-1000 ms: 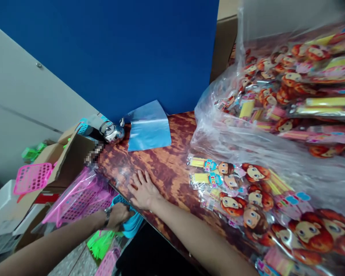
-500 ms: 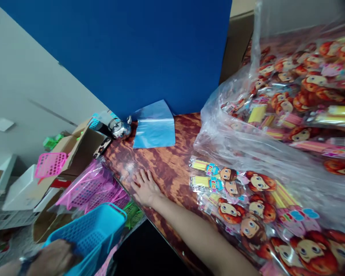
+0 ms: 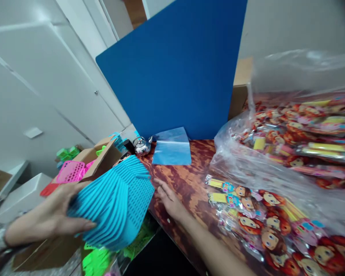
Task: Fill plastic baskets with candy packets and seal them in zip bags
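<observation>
Clamping our left grip [image 3: 50, 216] on 1 stack of blue baskets [image 3: 115, 203], we hold our right grip [image 3: 171, 200] apart near the tabletop [image 3: 199, 193]'s left edge.

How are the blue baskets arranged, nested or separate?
Nested: the blue baskets show closely layered edges in one stack, held in the left grip.

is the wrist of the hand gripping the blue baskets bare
No, the left hand, with its thumb over the stacked blue baskets, wears a watch-like band at the wrist.
</observation>
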Action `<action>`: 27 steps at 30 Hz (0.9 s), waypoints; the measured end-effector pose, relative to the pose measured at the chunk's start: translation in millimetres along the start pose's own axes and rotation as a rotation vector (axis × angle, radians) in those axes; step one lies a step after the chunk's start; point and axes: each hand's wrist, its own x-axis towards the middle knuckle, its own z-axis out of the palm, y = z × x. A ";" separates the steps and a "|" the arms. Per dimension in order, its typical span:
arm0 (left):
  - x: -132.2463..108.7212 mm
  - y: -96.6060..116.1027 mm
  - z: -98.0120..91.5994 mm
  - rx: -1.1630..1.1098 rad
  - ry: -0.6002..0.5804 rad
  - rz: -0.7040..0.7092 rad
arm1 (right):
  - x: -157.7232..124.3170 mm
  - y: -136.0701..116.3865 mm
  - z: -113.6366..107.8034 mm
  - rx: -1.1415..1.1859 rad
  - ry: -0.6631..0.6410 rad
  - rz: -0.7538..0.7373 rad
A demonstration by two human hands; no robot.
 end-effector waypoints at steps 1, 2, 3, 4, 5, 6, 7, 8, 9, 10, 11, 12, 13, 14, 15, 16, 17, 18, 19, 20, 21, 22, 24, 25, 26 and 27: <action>5.3 1.5 18.0 0.048 -0.133 0.032 | -6.3 -9.0 0.0 0.084 0.020 0.005; 8.1 0.3 40.5 0.041 -0.126 0.080 | -12.0 -16.5 -2.0 0.135 0.050 0.002; 8.4 -3.3 66.5 0.019 -0.061 0.105 | -16.8 -22.5 -6.1 0.143 0.090 -0.009; 6.5 -8.7 94.8 0.005 -0.014 0.115 | -20.6 -26.6 -12.5 0.101 0.132 -0.025; 3.0 -15.3 123.7 -0.011 0.053 0.108 | -23.3 -29.0 -20.9 0.014 0.177 -0.042; -1.7 -22.3 151.3 -0.053 0.086 0.112 | -25.2 -29.7 -30.9 -0.104 0.225 -0.050; -6.9 -29.0 175.7 -0.129 0.061 0.105 | -26.4 -28.8 -41.6 -0.231 0.269 -0.045; -11.8 -35.2 195.6 -0.220 0.010 0.089 | -27.3 -26.8 -52.4 -0.347 0.307 -0.032; -16.0 -40.6 209.9 -0.325 -0.084 0.091 | -27.9 -24.0 -62.2 -0.439 0.331 -0.020; -18.7 -45.4 218.5 -0.428 -0.190 0.081 | -28.3 -20.8 -70.6 -0.501 0.337 -0.014; -19.7 -49.7 221.9 -0.525 -0.279 0.048 | -28.6 -17.7 -77.0 -0.542 0.330 -0.013; -18.7 -53.7 221.2 -0.615 -0.355 0.000 | -28.6 -15.0 -81.3 -0.568 0.313 -0.018; -15.9 -57.4 217.7 -0.706 -0.406 -0.066 | -28.3 -13.0 -83.6 -0.586 0.295 -0.028; -11.3 -60.8 212.9 -0.803 -0.429 -0.142 | -27.8 -12.0 -84.3 -0.601 0.279 -0.036; -5.4 -63.6 207.9 -0.898 -0.430 -0.223 | -27.0 -11.9 -83.8 -0.615 0.266 -0.038; 1.4 -65.9 203.5 -0.989 -0.416 -0.299 | -26.2 -12.7 -82.6 -0.627 0.259 -0.035; 8.7 -67.4 200.3 -1.077 -0.390 -0.363 | -25.4 -14.2 -81.2 -0.639 0.256 -0.026; 16.0 -68.3 198.4 -1.154 -0.359 -0.412 | -24.7 -16.3 -79.8 -0.649 0.256 -0.015; 23.0 -68.5 197.6 -1.211 -0.338 -0.446 | -24.3 -18.6 -78.6 -0.661 0.259 -0.002; 29.2 -68.3 197.7 -1.252 -0.335 -0.462 | -24.1 -21.0 -77.6 -0.675 0.264 0.010; 34.4 -67.7 198.4 -1.282 -0.346 -0.461 | -24.2 -23.2 -76.7 -0.687 0.270 0.021; 38.5 -67.0 199.5 -1.299 -0.364 -0.450 | -24.7 -25.0 -76.0 -0.693 0.274 0.033; 43.7 -65.7 201.6 -1.290 -0.401 -0.431 | -26.4 -27.5 -74.6 -0.691 0.277 0.056; 45.3 -65.4 202.2 -1.277 -0.409 -0.426 | -27.5 -28.1 -73.9 -0.688 0.280 0.065; 46.4 -65.2 202.4 -1.264 -0.413 -0.423 | -28.6 -28.4 -73.2 -0.687 0.284 0.072; 47.4 -65.3 202.2 -1.253 -0.417 -0.423 | -29.5 -28.6 -72.5 -0.691 0.289 0.078</action>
